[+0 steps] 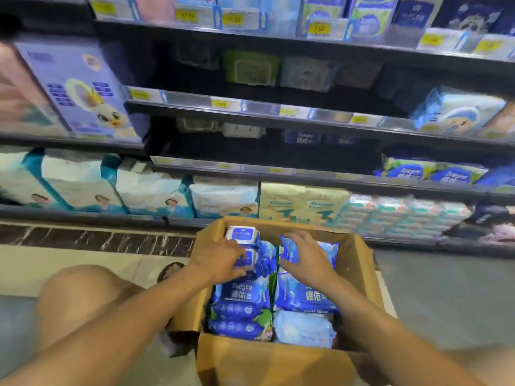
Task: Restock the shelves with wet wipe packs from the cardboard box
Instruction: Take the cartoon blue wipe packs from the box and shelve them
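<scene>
Open cardboard box (pixel 359 263) on the floor (pixel 69 263), right in front of the shelves and filled with blue wet wipe packs (pixel 242 295) in two rows.

Left hand (pixel 220 260) down in the far left corner of the box. Fingers (pixel 237 253) curled round a lidded pack (pixel 242 234) standing on end, thumb low on its near side.

Right hand (pixel 306 257) just beside it over the right row, near the left but not touching. Fingers (pixel 296 238) bent over the top edge of a blue pack (pixel 288 249), thumb set against the near face: a pinch rather than a flat press, the fingertips themselves lost in blur.

Likely handling:
- Soft film pouches full of damp sheets, so squashy, and probably a little heavy for their size.
- Glossy wrap, probably slick under a dry palm.
- White flip lid the only stiff part.

Best taken round the body, thumb opposite fingers across the narrow width. Better not lifted by the lid flap or the crimped end seal, both liable to pop or tear.

Probable destination: the dark, thinly stocked middle shelf (pixel 250 151), with similar blue packs visible at its back.
</scene>
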The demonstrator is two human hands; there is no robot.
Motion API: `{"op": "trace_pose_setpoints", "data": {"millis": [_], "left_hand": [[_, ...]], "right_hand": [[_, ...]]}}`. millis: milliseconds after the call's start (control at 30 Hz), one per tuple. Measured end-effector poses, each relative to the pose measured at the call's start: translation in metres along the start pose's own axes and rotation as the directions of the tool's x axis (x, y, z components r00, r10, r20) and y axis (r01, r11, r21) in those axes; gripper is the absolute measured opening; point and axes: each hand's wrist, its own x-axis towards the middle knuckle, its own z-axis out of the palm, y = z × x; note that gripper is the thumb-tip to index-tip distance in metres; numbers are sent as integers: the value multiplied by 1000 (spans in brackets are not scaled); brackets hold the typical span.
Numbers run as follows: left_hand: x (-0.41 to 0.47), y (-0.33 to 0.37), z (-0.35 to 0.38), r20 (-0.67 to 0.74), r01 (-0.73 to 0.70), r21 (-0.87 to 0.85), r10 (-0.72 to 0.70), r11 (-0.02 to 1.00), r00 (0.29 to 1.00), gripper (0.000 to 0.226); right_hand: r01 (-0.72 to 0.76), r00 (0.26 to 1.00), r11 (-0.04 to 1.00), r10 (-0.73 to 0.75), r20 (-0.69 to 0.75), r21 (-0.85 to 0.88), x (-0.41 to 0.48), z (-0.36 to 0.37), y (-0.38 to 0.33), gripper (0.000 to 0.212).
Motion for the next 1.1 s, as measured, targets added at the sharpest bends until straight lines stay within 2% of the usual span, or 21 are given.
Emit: {"op": "trace_pose_setpoints", "data": {"millis": [67,167,333,733,867,967,1033,1100], "left_hand": [[-8,-2,20,120,-44,-16,46,999,992,50],[-14,-1,48,298,-68,-66,85,995,951,63],[-12,6,67,410,-39,-122,86,992,908,67],[-3,4,80,395,-19,-236,114,972,912,62],[-2,-3,73,358,2,-337,126,942,925,59],[-1,-10,61,307,88,-496,79,864,948,53],[0,-18,53,243,130,-631,36,765,969,46],[1,-26,46,181,152,-734,-26,662,983,50]], "right_hand": [[-6,999,1000,6,45,-4,-4,16,-1,71],[-10,997,1000,12,73,-21,-8,31,-1,67],[4,995,1000,-3,102,-3,-10,45,3,66],[12,992,1000,-15,126,19,-19,60,11,63],[8,991,999,-13,133,38,-21,60,11,63],[14,992,998,-22,125,59,-23,62,12,63],[1,994,997,-9,110,74,-25,64,12,63],[-20,995,996,11,101,90,-26,68,12,61]]}}
